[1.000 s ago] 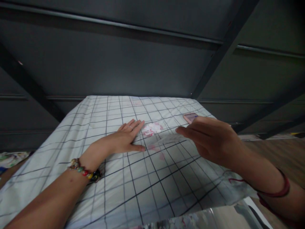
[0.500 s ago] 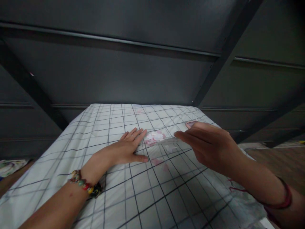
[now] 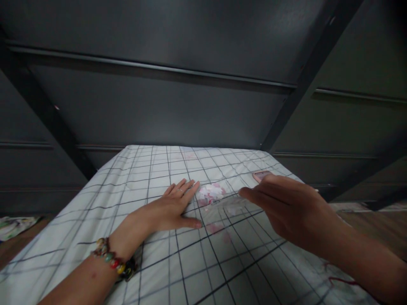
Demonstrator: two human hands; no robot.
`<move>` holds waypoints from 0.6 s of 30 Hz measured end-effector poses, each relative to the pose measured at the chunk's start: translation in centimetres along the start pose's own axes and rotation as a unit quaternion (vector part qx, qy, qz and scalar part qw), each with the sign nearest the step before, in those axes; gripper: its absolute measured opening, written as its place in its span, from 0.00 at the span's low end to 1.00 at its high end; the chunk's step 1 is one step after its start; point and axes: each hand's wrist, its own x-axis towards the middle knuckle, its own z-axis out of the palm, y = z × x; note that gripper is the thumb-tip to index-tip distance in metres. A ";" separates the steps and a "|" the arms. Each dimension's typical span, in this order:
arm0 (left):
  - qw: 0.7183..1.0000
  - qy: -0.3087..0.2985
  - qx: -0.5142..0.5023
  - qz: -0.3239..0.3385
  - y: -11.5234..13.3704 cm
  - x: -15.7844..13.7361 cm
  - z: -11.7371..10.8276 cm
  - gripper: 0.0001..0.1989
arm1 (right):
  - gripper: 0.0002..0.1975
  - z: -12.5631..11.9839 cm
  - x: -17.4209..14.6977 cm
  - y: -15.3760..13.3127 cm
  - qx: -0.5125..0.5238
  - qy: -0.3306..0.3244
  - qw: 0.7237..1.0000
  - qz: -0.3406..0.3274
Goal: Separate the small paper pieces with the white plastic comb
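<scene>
My left hand (image 3: pixel 174 209) lies flat on a white cloth with dark grid lines (image 3: pixel 152 262), its fingers spread. Just beyond its fingertips is a small pile of white and pink paper-like pieces (image 3: pixel 210 192). From beside this pile, a thin clear plastic bag (image 3: pixel 233 207) stretches toward my right hand (image 3: pixel 286 203). The right hand's fingers are pinched together at the bag's edge; the exact grip is partly hidden. Faint pink patches (image 3: pixel 215 228) show nearer to me. A pink-edged phone (image 3: pixel 261 175) lies behind the right hand, partly covered by it.
Dark grey panels (image 3: pixel 178 110) with metal bars stand upright at the far edge of the cloth-covered table. Some patterned fabric (image 3: pixel 15 226) lies low at the left. A brown floor (image 3: pixel 378 222) shows at the right. A red string (image 3: pixel 343 280) lies below my right forearm.
The view has tilted slightly, so everything sits a little lower. My left hand stays flat. My right hand remains pinched near the clear bag, with its forearm shifted slightly right and lower.
</scene>
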 end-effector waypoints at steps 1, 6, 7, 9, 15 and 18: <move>1.000 0.002 0.001 0.002 0.0 0.0 0.0 0.48 | 0.18 0.1 0.1 0.1 0.002 -0.006 1.000 0.003; 1.000 0.010 0.006 0.011 -0.2 0.0 0.2 0.48 | 0.18 0.9 0.4 0.7 0.041 -0.038 0.998 0.022; 1.000 0.010 0.005 0.012 -0.2 -0.1 0.2 0.48 | 0.17 1.0 0.5 0.8 0.044 -0.039 0.998 0.026; 1.000 0.009 0.003 0.010 -0.2 -0.1 0.1 0.48 | 0.17 1.2 0.6 1.0 0.048 -0.035 0.998 0.036; 1.000 0.003 0.006 0.002 0.1 -0.2 0.0 0.48 | 0.16 1.7 1.2 1.1 0.081 -0.061 0.994 0.052; 1.000 -0.007 0.011 -0.001 0.2 -0.2 -0.1 0.49 | 0.17 2.3 1.4 1.5 0.077 -0.090 0.990 0.078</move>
